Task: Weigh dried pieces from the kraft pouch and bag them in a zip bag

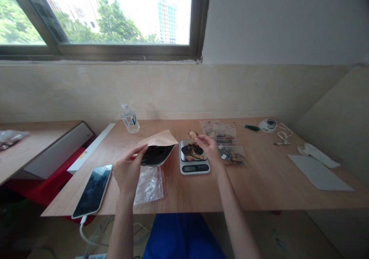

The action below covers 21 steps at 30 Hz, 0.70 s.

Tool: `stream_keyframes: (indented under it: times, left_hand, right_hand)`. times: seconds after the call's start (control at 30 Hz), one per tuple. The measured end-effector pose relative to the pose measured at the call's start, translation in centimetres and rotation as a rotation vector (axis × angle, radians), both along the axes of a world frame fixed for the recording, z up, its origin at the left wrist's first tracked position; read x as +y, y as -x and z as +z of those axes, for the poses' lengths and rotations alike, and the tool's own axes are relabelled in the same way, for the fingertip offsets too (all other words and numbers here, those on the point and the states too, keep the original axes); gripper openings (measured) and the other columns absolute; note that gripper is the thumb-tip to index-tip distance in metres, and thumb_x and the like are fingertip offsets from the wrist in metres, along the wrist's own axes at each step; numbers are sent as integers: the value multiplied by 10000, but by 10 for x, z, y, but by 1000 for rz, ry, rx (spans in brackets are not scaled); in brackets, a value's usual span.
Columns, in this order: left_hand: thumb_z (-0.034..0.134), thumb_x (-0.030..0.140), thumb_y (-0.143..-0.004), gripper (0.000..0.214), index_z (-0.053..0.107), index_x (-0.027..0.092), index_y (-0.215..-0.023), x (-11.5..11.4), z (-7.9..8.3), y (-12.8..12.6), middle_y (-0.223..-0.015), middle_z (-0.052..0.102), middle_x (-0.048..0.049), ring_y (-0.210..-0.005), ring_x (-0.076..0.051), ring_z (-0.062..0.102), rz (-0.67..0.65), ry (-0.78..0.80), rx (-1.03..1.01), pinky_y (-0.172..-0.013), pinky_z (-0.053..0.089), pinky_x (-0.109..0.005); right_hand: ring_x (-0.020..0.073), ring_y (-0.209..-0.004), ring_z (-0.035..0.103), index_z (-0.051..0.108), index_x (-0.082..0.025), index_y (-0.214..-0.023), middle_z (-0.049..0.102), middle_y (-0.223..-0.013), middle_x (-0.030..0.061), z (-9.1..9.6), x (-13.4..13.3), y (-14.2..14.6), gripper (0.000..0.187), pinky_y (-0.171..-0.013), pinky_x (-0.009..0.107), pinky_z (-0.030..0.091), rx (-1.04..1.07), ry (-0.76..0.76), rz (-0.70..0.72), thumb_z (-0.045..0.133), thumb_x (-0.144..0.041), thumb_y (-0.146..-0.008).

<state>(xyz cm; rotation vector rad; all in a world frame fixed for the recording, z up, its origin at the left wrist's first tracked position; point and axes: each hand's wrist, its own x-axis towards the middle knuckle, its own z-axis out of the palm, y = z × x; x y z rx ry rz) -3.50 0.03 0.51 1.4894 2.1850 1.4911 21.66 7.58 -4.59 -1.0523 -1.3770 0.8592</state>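
Note:
My left hand (128,168) grips the edge of a brown paper pouch (160,139), tilted so that its dark inside shows. Between the fingertips of my right hand (210,148) is a tan dried slice (193,134), held just above a small digital scale (195,168). Several dark and tan dried slices (191,150) lie on the scale's plate. Under the pouch, a clear zip bag (150,186) with a red seal rests on the table. Beyond my right hand are zip bags (233,154) with dried pieces inside.
A phone (93,189) on a charging cable lies at the left front edge. Toward the back stand a water bottle (130,119) and a white dome camera (268,124), with a green-handled screwdriver (251,127) beside it. A grey sheet (318,173) and a white cloth (319,155) lie at right.

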Motion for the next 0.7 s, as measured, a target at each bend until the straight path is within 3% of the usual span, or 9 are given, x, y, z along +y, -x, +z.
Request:
stream_keyframes:
  times: [0.17,0.3,0.4,0.53,0.63,0.7]
  left_hand:
    - [615,492,-740,269,736,323,-910,-1,1,1,-696,721,23,-695,-170,667,2,20,-5,-576,408,-231]
    - [618,493,-739,265,736,323,-903,0,1,1,-726,728,25,-683,-164,664,-7,12,-7,-588,412,-235]
    - [616,492,-740,269,737,318,-905,0,2,2,-714,724,26,-678,-161,664,-12,4,-19,-592,415,-234]
    - [615,512,-731,297,736,316,-920,2,0,-1,-659,708,26,-659,-168,660,-9,38,-19,-567,411,-234]
    - [605,511,-738,295,736,318,-919,3,-2,-5,-671,711,24,-669,-169,663,-66,41,-31,-578,422,-232]
    - [597,506,-744,291,736,319,-919,3,-3,-7,-681,715,21,-677,-172,665,-92,42,-29,-581,427,-231]
  right_hand:
    - [192,-993,520,690,-157,-876,630,-988,86,-5,34,10,198,-903,324,371,-791,-72,-50,539,-285,-862]
    - [229,-1108,444,710,-151,-861,583,-1111,136,-5,36,16,286,-953,372,314,-1113,30,0,457,-277,-909]
    - [253,-1132,431,706,-160,-886,568,-1171,137,-3,29,14,333,-962,416,304,-1053,13,-55,411,-308,-924]
    - [194,-987,523,663,-156,-838,618,-995,90,16,2,18,299,-898,331,383,-662,-158,-95,415,-304,-915]
    - [138,-749,567,594,-165,-708,595,-750,33,44,-30,33,392,-727,254,443,-326,-225,90,309,-290,-946]
    - [123,-709,575,579,-168,-676,601,-718,18,62,-50,48,401,-710,238,452,-280,-240,323,296,-258,-945]
